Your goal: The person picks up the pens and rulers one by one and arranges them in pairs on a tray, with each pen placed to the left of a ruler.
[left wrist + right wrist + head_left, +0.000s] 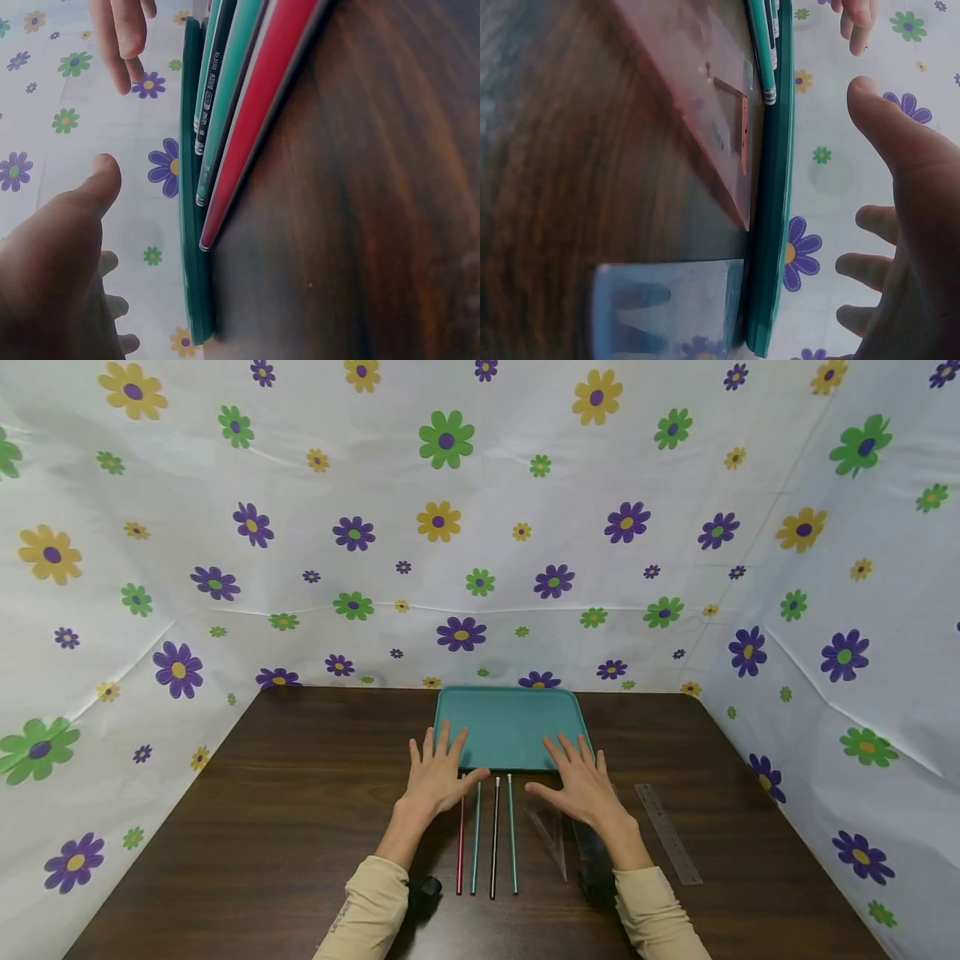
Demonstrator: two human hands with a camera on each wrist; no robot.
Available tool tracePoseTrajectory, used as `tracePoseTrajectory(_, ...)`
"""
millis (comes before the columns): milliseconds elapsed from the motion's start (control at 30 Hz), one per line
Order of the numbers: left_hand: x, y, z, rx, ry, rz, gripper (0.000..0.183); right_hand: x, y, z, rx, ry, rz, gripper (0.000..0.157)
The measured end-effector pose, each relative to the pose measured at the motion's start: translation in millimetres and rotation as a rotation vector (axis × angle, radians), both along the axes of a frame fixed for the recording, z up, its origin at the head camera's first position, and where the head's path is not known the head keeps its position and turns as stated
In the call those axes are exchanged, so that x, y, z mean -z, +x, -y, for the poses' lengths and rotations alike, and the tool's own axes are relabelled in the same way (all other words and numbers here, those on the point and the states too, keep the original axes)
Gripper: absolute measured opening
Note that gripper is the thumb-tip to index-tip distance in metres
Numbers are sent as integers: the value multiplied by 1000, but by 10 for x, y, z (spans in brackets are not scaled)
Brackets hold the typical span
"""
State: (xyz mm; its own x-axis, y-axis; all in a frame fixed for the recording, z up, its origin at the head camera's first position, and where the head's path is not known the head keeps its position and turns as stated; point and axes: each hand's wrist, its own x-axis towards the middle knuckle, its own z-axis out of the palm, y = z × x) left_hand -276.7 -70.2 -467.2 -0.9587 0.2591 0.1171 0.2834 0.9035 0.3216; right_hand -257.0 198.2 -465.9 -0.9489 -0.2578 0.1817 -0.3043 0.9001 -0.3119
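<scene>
Both hands reach forward with fingers spread and hold nothing. My left hand (pixel 435 779) hovers at the near left corner of a teal tray (pixel 517 727), and my right hand (pixel 581 785) overlaps its near right corner. Between the hands, a red pencil (pixel 461 843), a teal pencil (pixel 476 843), a black pencil (pixel 494 843) and another teal pencil (pixel 512 843) lie side by side, pointing toward the tray. A clear pinkish set square (pixel 705 97) lies right of them. Partly hidden under my right forearm is a clear bluish flat piece (pixel 679 300).
To the right of the right forearm, a transparent ruler (pixel 669 835) lies slanted on the dark wooden table (pixel 315 810). A flowered white cloth (pixel 300 568) hangs behind the table and along both sides.
</scene>
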Motion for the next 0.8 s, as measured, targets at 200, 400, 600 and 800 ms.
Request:
tracePoseTrajectory(200,10,-37,20,-5,26,-2,86,-12,10,-8,-5,-13,-21,90)
tracePoseTrajectory(400,-4,-80,57,-29,69,-2,83,-21,28,-6,-5,-32,-63,87)
tracePoseTrajectory(600,-37,-143,66,-47,84,-6,82,-16,12,-13,-2,-28,-97,85)
tracePoseTrajectory(800,-44,-191,73,-65,101,3,81,-36,16,-21,-16,-41,-102,84)
